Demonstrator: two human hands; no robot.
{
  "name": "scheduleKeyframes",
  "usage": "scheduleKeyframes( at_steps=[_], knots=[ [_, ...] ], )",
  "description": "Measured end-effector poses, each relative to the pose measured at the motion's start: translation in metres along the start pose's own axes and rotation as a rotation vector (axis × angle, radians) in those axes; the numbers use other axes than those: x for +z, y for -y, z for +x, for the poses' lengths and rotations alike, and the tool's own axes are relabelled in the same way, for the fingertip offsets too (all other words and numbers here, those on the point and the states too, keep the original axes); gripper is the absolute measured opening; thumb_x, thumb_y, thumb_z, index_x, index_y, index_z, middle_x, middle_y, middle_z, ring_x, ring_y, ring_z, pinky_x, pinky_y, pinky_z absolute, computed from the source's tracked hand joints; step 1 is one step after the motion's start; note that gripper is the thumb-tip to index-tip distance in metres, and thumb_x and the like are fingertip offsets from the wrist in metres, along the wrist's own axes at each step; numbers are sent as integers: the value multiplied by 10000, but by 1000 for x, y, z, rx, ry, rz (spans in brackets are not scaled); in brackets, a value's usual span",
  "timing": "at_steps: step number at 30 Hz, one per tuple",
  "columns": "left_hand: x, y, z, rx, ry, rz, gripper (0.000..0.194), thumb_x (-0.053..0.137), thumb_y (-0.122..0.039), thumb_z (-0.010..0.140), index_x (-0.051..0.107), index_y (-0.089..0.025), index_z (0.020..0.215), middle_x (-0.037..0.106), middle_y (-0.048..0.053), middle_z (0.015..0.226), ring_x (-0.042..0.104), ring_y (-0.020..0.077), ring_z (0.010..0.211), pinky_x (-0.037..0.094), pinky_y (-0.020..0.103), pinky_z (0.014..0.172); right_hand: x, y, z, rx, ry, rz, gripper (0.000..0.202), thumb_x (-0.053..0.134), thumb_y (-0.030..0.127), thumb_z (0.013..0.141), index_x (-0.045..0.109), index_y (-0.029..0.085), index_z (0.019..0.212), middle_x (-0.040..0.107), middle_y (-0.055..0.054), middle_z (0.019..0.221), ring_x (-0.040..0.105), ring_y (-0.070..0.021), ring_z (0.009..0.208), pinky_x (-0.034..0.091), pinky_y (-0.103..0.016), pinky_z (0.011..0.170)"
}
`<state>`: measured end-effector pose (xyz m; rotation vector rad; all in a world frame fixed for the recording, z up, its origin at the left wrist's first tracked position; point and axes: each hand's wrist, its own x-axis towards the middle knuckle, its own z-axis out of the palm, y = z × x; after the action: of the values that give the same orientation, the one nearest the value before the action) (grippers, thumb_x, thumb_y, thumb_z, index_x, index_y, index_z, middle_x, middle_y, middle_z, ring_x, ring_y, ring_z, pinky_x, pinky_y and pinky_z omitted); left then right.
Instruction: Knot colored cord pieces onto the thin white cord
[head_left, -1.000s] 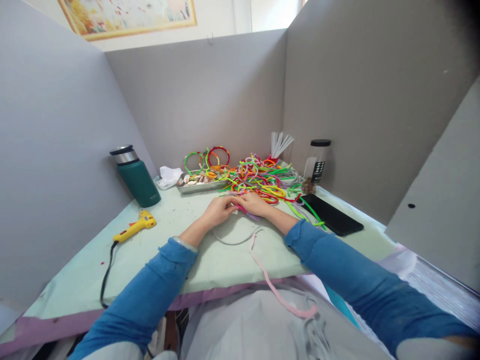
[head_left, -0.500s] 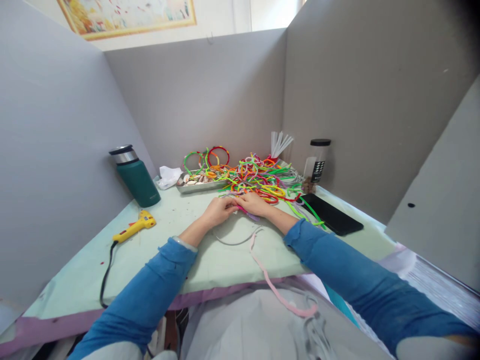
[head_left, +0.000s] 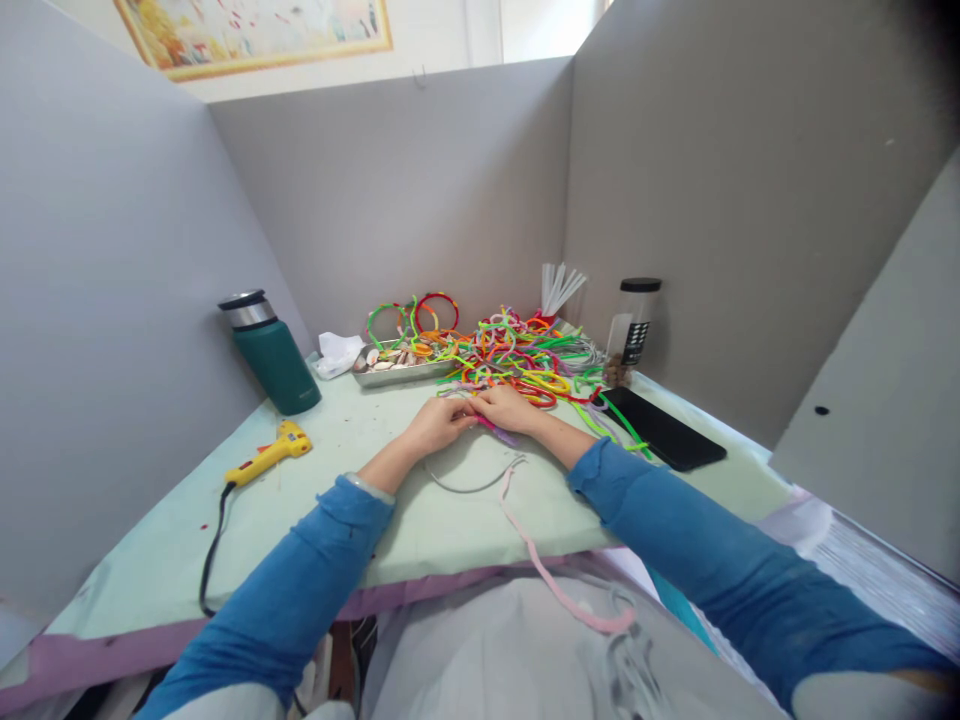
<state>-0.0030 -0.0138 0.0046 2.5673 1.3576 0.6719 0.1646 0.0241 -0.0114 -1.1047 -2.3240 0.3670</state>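
Closely, the left hand [head_left: 440,424] and right hand [head_left: 507,408] meet at a magenta-and-lilac pipe cleaner [head_left: 497,432]

Both hands are narrow, fingers bent and tips pinched together on the pipe cleaner, which lies low over the pale green tablecloth [head_left: 277,515], its lilac end showing below the right hand. Exactly how each fingertip grips it is hidden. A thin grey wire [head_left: 470,490] curves just below the hands, and near its right end begins a pale pink strip [head_left: 544,570] that runs over the table edge onto the lap.

Just beyond the hands spreads a tangled heap of coloured pipe cleaners [head_left: 517,352]. Beside it, a metal tray [head_left: 401,378] holds seashells, with multicoloured hoops [head_left: 439,297] behind. Well to the left are a yellow glue gun [head_left: 268,462] and a teal flask [head_left: 276,362]; to the right, a black phone [head_left: 667,432] lies near a clear jar [head_left: 634,330] with a black lid.
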Motion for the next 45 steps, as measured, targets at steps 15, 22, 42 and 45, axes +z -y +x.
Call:
scheduleKeyframes(
  at_steps=[15,22,42,45],
  knots=[
    [2,4,0,32,35,47,255,513,-394,800,645,-183,856,634,16,706,522,127,637,360,227,595,1,-2,1,-14,11,-70,399,346,329,872,662,134,728,651,-37,736,498,-106,624,289,-200,546],
    [2,4,0,39,33,55,261,510,-398,802,647,-185,865,639,12,715,524,126,641,367,225,604,0,1,1,-10,13,-83,403,344,336,873,664,133,734,654,-40,738,496,-106,621,287,-201,547],
    [0,0,-1,33,79,82,257,503,-392,801,652,-189,853,660,7,744,542,125,660,385,222,627,-1,0,0,-42,19,-106,363,363,313,858,652,140,723,652,-34,738,499,-105,620,281,-201,544],
    [-1,0,-1,27,85,97,253,503,-389,800,652,-190,846,662,6,742,546,127,662,388,222,626,-1,0,0,-44,17,-115,359,367,312,855,656,142,726,652,-35,734,495,-106,616,279,-202,541]
  ],
)
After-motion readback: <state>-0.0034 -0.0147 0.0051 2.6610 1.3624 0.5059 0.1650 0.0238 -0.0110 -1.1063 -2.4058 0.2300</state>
